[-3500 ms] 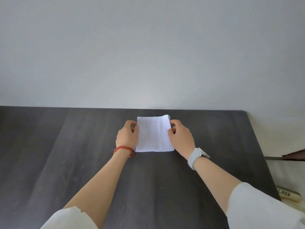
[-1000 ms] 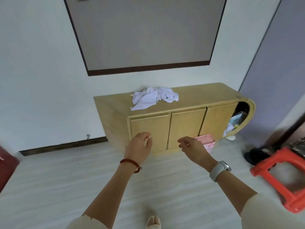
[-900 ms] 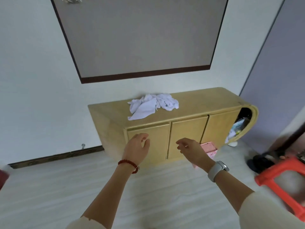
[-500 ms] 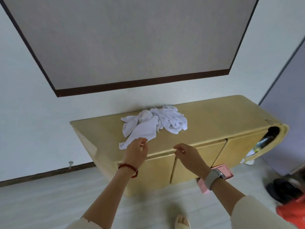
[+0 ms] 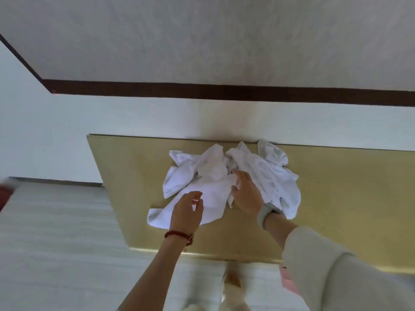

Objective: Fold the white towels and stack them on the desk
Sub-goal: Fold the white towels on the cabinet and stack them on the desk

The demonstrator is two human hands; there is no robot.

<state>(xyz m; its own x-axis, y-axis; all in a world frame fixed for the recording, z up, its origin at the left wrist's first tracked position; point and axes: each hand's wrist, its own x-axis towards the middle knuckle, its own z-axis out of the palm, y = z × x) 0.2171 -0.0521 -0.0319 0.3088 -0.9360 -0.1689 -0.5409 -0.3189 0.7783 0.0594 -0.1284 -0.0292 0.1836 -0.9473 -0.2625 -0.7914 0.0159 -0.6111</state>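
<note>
Far left edge, a dark red object (image 5: 5,195), blurred, not identifiable. Pale floor (image 5: 56,232) runs beneath a white wall (image 5: 45,142). Yellow wooden cabinet (image 5: 336,209) stands against the wall, seen from above. On its top, a heap of crumpled white towels (image 5: 265,171), unfolded; the nearest one (image 5: 213,198) spreads toward the cabinet's front-left, one corner reaching the left edge. Left hand (image 5: 186,213), red bead bracelet (image 5: 178,234) at the wrist, poised over that towel's near part, fingers loosely curved with a gap between thumb and fingers; contact with cloth cannot be told. Right hand (image 5: 246,194), pale watch (image 5: 266,213) on the wrist, lies palm-down at the heap's middle, fingers extended onto the towels, nothing pinched. Cream sleeve (image 5: 325,270) lower right. Above, a dark-framed wall panel (image 5: 224,41).
</note>
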